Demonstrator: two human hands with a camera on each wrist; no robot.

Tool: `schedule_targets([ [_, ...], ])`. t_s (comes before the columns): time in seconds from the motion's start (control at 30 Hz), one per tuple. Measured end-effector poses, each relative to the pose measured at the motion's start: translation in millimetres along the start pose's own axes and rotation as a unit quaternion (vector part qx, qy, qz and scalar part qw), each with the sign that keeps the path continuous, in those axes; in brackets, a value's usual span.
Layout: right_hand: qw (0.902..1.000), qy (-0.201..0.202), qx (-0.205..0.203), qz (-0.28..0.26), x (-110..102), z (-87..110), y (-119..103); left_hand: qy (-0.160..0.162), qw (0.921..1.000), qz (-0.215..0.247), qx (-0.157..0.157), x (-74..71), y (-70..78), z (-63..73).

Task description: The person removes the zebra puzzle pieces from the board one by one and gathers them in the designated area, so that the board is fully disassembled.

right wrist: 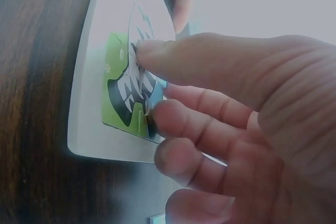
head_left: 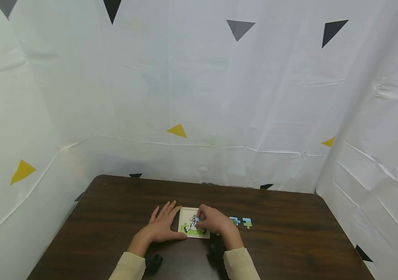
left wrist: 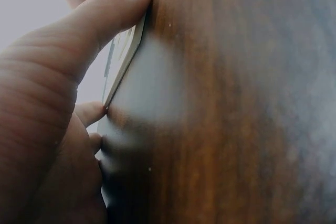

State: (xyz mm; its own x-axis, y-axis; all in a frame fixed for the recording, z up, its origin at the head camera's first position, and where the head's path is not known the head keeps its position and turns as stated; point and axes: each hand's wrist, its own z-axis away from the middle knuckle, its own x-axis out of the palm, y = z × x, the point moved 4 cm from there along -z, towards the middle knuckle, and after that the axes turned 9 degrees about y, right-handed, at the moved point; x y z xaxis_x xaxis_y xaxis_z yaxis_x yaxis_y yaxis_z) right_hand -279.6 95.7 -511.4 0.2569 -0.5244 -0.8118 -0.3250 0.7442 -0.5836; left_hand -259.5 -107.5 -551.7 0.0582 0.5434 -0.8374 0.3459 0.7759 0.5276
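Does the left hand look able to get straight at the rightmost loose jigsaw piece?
Probably not directly: in the head view, the puzzle tray and the right hand lie between the left hand and the rightmost jigsaw piece.

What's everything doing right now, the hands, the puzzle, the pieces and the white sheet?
Left hand: fingers straight and spread, thumb and a finger touching the tray's edge.
Right hand: fingers bent, seemingly pinching a piece over the tray.
Puzzle tray: flat, partly filled.
Two loose pieces: lying apart, right of the tray.
White sheet: hanging, wrinkled.
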Motion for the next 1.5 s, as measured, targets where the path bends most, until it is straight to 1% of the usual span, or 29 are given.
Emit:
schedule_targets([
  [0.13, 1.0000, 0.001, -0.002, 0.008, -2, -0.1, -2, -0.008, 0.9999, -0.005, -0.005, 0.8, -1.3, -0.2],
  [0.27, 1.0000, 0.000, -0.002, 0.003, -5, -0.4, -4, -0.005, 1.0000, -0.006, -0.003, 1.3, -2.0, -0.8],
  [0.37, 1.0000, -0.003, -0.003, -0.005, -5, 0.0, -4, 0.003, 1.0000, -0.007, 0.000, -0.5, -0.7, -0.3],
  [0.6, 0.9997, -0.011, -0.009, -0.017, -4, 1.0, -3, -0.001, 0.9998, -0.021, -0.005, -0.6, -1.7, 0.0],
  [0.83, 0.9993, -0.005, -0.016, -0.034, -8, 0.5, 0, 0.004, 1.0000, 0.009, -0.001, 2.5, -4.6, -1.0],
  [1.03, 0.9981, 0.008, -0.023, -0.057, -14, 1.0, 5, 0.012, 0.9999, 0.003, -0.001, 11.2, -11.5, -3.7],
  [1.17, 0.9975, 0.007, -0.039, -0.059, -15, -1.1, 7, 0.019, 0.9997, 0.014, 0.005, 10.6, -9.7, -6.2],
  [1.23, 0.9971, 0.008, -0.047, -0.059, -15, -2.0, 8, 0.015, 0.9997, 0.016, 0.006, 9.6, -7.8, -7.0],
  [1.4, 0.9972, 0.011, -0.047, -0.056, -17, -2.1, 9, 0.002, 1.0000, -0.008, 0.001, 8.6, -4.7, -9.2],
  [1.5, 0.9970, 0.013, -0.044, -0.062, -19, -1.8, 11, -0.001, 0.9999, -0.016, -0.003, 9.4, -4.3, -11.1],
])
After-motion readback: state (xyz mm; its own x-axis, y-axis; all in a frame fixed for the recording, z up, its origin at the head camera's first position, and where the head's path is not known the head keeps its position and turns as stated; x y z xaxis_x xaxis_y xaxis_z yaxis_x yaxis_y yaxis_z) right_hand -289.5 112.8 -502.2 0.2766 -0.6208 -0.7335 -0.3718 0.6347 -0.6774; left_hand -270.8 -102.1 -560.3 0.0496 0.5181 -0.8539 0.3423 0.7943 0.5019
